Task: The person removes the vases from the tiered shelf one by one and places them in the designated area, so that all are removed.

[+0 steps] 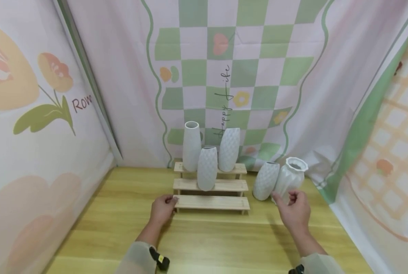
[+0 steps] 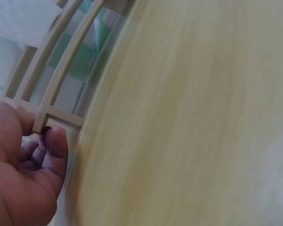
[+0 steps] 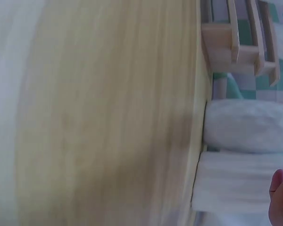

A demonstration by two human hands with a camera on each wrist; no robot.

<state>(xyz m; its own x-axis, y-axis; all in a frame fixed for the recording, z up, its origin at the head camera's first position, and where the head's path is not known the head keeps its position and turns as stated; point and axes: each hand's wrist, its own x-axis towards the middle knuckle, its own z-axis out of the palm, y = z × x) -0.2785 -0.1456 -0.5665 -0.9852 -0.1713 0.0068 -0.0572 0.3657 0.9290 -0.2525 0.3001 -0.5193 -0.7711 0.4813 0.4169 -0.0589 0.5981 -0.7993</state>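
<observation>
The wooden stand sits toward the table's back edge, its lowest step pinched at the left end by the left hand. A narrow gap separates its right side from a short vase; a fluted vase stands just beyond. Before that one is the right hand, fingers loosely bent, grasping nothing; whether it touches, I can't tell. A tall vase and a patterned vase occupy the top step, a third vase the middle. I can't make out their insides.
</observation>
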